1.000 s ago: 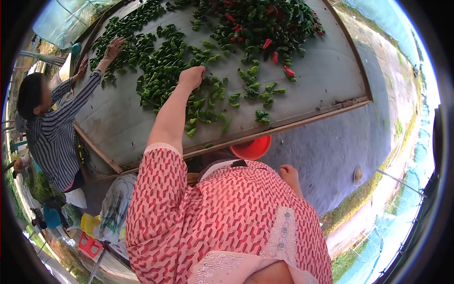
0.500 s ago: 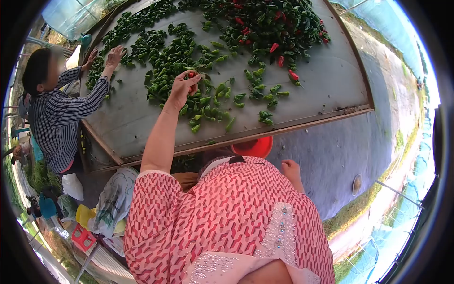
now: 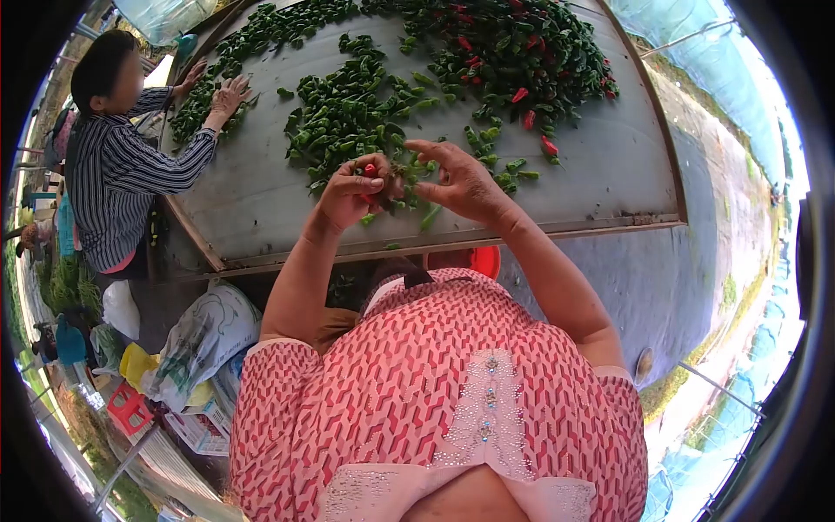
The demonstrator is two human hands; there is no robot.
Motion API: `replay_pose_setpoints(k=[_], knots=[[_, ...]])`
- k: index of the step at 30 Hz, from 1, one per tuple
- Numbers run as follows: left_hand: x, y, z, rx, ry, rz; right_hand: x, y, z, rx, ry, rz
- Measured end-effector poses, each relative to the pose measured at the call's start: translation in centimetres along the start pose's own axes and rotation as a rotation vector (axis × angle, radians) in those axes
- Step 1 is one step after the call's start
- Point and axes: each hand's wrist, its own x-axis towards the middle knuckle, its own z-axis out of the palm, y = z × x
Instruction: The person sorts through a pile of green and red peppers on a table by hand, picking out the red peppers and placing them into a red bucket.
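Note:
Over the near part of the grey table (image 3: pixel 609 191), my left hand (image 3: pixel 355 187) is closed on a red pepper (image 3: pixel 370 170), with a second bit of red showing below its fingers. Close on its right, my right hand (image 3: pixel 461 183) has thumb and index finger apart, at a small brownish-green stem or leaf piece between the hands. Whether that hand touches the piece is unclear. Loose green peppers (image 3: pixel 339 117) lie just beyond both hands. Farther back on the right is a large heap of green peppers (image 3: pixel 513 65) with red ones among them.
A co-worker in a striped shirt (image 3: pixel 143 165) stands at the table's left side, both hands on green peppers. Under the front edge sits a red bucket (image 3: pixel 485 261). Bags (image 3: pixel 209 339) and a red plastic stool (image 3: pixel 130 409) are at the lower left.
My right hand has come up from beside my body to meet my left hand over the table. The left hand has shifted slightly right and down. The co-worker's hands moved a little.

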Motion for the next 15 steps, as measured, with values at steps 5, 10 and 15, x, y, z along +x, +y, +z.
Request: replay_pose_setpoints(k=[5, 10, 15], knots=[[-1.0, -0.9, -0.4, -0.067, 0.052, 0.091, 1.3, 1.9, 2.3, 0.251, -0.103, 0.062], [-1.4, -1.3, 0.2, 0.049, 0.345, 0.111, 1.1, 1.2, 1.4, 0.001, 0.051, 0.043], [-1.1, -2.0, 0.6, 0.267, 0.502, 0.122, 0.6, -0.1, 1.1, -0.184, 0.134, 0.042]])
